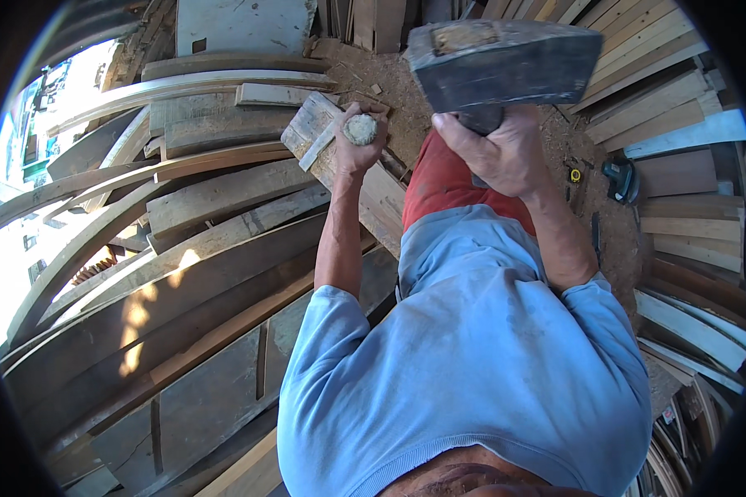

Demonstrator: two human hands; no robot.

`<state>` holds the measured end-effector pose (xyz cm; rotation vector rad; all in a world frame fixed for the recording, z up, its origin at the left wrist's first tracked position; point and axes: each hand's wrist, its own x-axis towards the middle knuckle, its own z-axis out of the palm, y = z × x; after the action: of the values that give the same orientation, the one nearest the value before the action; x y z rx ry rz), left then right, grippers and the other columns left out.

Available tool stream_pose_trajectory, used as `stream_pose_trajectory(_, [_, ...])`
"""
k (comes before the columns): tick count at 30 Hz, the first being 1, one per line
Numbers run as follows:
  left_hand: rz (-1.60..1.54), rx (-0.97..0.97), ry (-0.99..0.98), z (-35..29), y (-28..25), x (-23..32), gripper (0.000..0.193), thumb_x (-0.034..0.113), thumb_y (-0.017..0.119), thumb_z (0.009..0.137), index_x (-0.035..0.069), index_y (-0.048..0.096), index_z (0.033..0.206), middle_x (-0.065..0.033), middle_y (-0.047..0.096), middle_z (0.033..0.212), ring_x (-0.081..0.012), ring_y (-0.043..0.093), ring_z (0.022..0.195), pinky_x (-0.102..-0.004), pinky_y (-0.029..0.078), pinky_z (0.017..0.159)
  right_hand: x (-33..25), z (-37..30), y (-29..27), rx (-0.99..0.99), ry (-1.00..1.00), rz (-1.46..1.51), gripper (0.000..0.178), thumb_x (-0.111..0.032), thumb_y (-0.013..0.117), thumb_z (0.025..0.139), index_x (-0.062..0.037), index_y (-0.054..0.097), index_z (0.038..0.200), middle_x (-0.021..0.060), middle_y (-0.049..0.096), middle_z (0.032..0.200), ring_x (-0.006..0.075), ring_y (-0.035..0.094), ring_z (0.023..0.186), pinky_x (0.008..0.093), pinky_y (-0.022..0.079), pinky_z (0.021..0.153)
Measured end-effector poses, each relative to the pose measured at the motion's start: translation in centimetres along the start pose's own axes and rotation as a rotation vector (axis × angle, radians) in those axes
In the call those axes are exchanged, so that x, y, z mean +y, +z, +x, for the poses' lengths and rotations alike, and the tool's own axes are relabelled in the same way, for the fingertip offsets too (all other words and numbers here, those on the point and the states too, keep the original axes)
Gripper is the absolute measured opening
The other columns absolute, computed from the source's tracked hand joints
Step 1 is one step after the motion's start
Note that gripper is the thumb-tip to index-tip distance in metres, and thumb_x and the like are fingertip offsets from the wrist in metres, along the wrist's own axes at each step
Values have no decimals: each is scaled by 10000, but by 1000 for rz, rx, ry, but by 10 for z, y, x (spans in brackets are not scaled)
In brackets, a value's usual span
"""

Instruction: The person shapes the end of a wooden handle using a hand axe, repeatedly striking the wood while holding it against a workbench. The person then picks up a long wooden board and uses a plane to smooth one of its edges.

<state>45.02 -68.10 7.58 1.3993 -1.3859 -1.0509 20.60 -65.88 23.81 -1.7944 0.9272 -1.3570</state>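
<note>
In my right hand [514,153] is the handle of a large wooden mallet [506,68]. Its dark, worn head is raised at the top of the view, to the right of my left hand. My left hand [358,149] is closed round an upright chisel; the frayed, round butt of the chisel handle [360,129] faces up, and its blade is hidden below the fist. Beneath that hand lies a thick wooden board [381,197], slanting from upper left toward my legs. A narrow pale strip [317,147] crosses the board beside my left wrist.
Stacked planks [224,207] fill the left side, and more timber [692,207] lines the right. A yellow tape measure [574,175] and a dark green power tool [620,180] lie to my right on the shaving-strewn floor [613,240]. A pale panel [244,29] stands at the back.
</note>
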Motion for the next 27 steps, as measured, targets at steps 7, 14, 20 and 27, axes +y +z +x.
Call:
stream_pose_trajectory(7, [115,28,119,-15,6,-13,182,137,722,805,38,690,954,-46,662,752,-150,639,705,-309,498,645,-18,5,-5,75,-63,-2,17,-32,708,882,-44,696,882,-9,659,780,113,602,686,306,510,682])
stream_pose_trajectory(14, [247,40,384,-31,8,-38,340,124,753,741,59,672,1064,-98,681,984,-272,647,942,-391,501,858,55,-25,44,-556,268,-600,164,-184,703,837,-91,633,953,137,696,809,351,699,775,456,551,710])
stream_pose_trajectory(20, [119,-109,89,-33,7,-38,406,155,782,727,64,649,1100,-96,641,971,-273,642,954,-367,503,813,56,-41,47,-487,250,-330,192,-190,706,818,-95,639,970,146,700,863,385,687,834,487,539,785])
stream_pose_trajectory(27, [-607,455,-61,-2,13,-52,182,128,746,875,40,662,1010,-18,653,896,-108,625,856,-273,510,762,40,-28,41,-156,-16,11,248,-138,689,856,-51,697,1088,153,716,1001,310,691,898,387,545,804])
